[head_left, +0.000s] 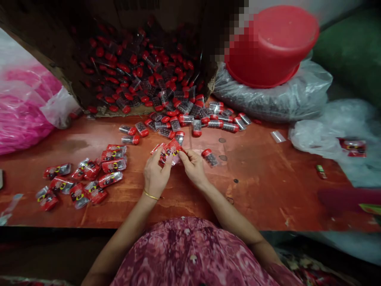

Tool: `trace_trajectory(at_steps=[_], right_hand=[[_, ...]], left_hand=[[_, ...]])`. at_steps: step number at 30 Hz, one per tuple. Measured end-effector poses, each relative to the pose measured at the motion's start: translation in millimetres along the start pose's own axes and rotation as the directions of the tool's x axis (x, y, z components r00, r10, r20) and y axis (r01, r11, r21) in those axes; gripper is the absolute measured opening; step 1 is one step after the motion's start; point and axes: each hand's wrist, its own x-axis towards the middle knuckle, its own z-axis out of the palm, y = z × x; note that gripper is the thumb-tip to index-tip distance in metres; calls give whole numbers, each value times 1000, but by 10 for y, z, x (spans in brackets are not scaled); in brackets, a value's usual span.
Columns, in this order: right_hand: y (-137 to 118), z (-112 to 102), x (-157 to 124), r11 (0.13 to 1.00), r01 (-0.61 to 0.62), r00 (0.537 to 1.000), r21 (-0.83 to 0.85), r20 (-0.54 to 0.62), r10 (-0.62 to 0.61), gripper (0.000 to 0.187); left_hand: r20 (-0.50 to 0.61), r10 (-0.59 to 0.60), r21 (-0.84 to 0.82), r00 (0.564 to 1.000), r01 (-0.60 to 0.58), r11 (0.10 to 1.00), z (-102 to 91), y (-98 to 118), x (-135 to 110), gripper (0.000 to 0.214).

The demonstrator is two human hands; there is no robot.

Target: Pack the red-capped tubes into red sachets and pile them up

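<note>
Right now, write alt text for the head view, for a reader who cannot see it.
Left hand and right hand pinch a small red packet over a reddish table. Filled packets lie left; red-capped vials spill from a box behind.

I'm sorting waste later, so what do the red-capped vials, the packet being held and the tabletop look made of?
The red-capped vials: probably clear plastic, since the bodies are see-through and the caps glossy; glass is possible. The packet: thin glossy plastic film printed red, catching glints. The tabletop: reddish-brown painted wood or board, matte, with scratches and worn patches.
</note>
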Motion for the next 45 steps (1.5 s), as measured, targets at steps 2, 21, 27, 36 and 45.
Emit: trace_trajectory(at_steps=[2,21,27,36,45], right_hand=[[13,-42,-29,997,27,998,-66,-53,-31,29],[320,-1044,-255,416,66,988,-907,1,-155,37],[130,-920,-492,832,146,988,-535,28,-155,27],[-222,-710,-581,840,237,969,-488,178,-170,22],[-155,-569,-630,914,161,981,-371,162,-107,23]], left_hand=[[138,-186,-81,973,198,977,2,-10,-34,30],[345,-558,-503,754,651,569,194,62,31,31],[347,-545,-489,763,643,589,226,92,-14,32],[303,-404,-372,863,497,784,230,47,-78,38],[147,-259,-326,955,294,899,255,-60,-78,31]])
